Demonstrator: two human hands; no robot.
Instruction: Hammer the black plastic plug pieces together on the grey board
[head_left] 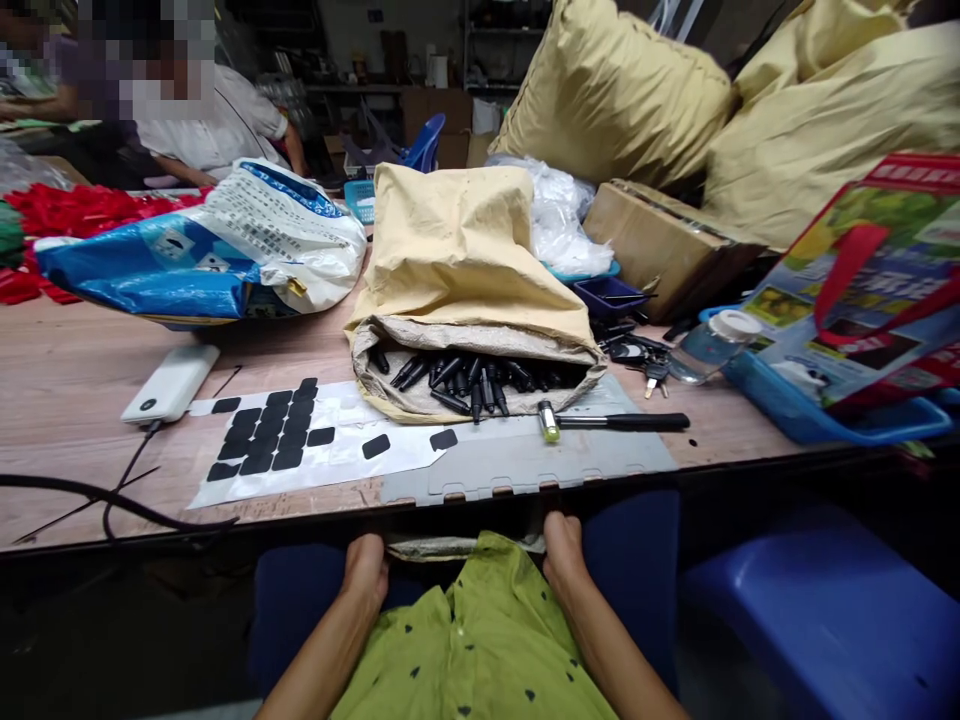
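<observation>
Below the table edge, over my lap, my left hand is closed on one side of the mouth of a pale woven sack. My right hand grips the other side of that mouth, its fingertips partly hidden. Most of this sack lies out of sight under the table. In front of me on the tabletop, a yellowish cloth sack lies with its mouth toward me, and several black pen-like parts show inside. A small hammer with a black handle rests on a grey sheet before it.
On the left are a white power bank with a cable, a sheet of black stickers and a blue-white bag. To the right stand keys, a clear jar, a blue tray and a blue stool. Other people sit behind.
</observation>
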